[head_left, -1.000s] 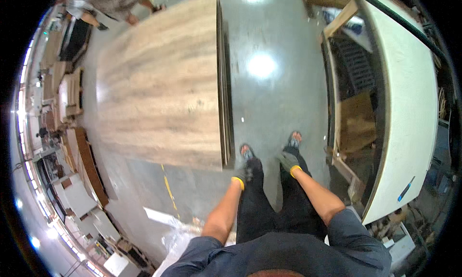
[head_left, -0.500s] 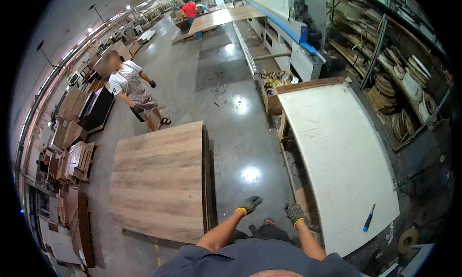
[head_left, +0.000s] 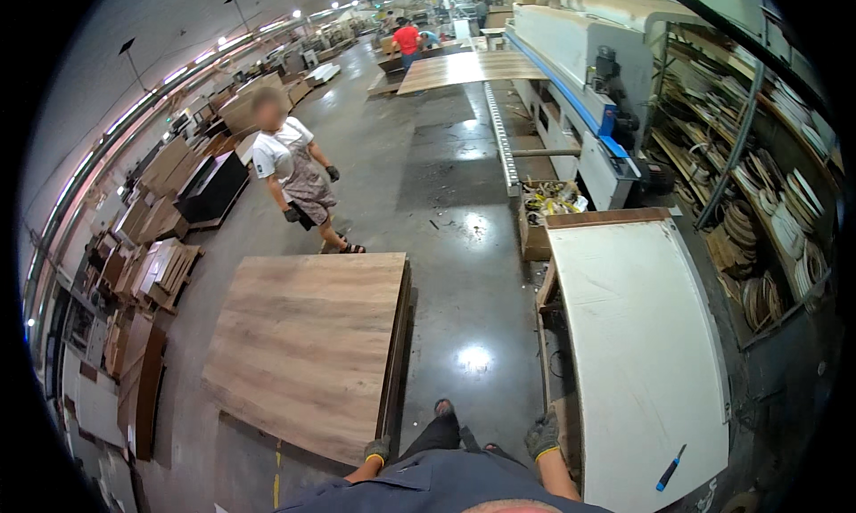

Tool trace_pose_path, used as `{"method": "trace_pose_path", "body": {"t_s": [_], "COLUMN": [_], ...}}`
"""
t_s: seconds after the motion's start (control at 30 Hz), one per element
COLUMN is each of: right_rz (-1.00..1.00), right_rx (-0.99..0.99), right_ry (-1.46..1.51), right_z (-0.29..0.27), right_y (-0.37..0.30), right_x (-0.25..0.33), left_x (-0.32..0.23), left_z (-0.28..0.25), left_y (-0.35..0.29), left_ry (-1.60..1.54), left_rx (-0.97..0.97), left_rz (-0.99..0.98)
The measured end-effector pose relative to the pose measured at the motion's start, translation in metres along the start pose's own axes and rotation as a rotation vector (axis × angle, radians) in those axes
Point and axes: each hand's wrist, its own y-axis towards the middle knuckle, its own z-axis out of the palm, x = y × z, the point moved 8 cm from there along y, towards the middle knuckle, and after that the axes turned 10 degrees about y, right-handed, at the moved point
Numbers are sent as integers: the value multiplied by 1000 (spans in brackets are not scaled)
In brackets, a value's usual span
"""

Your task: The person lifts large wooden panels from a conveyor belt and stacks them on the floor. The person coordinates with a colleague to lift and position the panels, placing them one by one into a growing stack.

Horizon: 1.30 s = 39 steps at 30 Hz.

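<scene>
My left hand point(head_left: 378, 449), in a grey knit glove with a yellow cuff, hangs low at the near right corner of a stack of wood-grain panels point(head_left: 308, 339). Whether it touches the stack I cannot tell; nothing shows in its loosely extended fingers. By the left edge of a long white-topped table point(head_left: 642, 335) is my right hand point(head_left: 542, 435), gloved alike, its fingers loosely apart and holding nothing visible. On the table's near right part lies a screwdriver-like tool with a blue handle point(head_left: 666, 477), out of my reach-line.
Beyond the stack a co-worker in a patterned apron point(head_left: 303, 174) stands; another in red point(head_left: 407, 41) is far off near a wood-grain panel point(head_left: 473, 70) at a long machine point(head_left: 571, 139). A box of scraps point(head_left: 539, 214) stands behind the table. Shelves of edging rolls point(head_left: 758, 192) line the right.
My left hand has dropped back and left towards the stack's near corner. My right hand has lowered slightly beside the table. One foot has come forward, and the view has tilted up.
</scene>
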Motion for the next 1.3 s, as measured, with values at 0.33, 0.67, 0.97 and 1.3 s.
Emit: {"method": "trace_pose_path", "body": {"t_s": [0.33,0.67,0.97,1.3], "right_rz": [-2,-464,-1361,-345], "right_rx": [242,191,-115,46], "right_ry": [71,-499,-1049,-1808], "right_z": [295,374,232,255], "right_y": [-24,12,83,7], "right_x": [30,68,156,130], "left_x": [16,-107,-134,-122], "left_z": [25,-154,-191,-153], "left_y": [41,176,232,219], "left_ry": [-110,43,-117,8], "left_rx": [146,-278,-127,5], "left_rz": [-200,295,292,237]}}
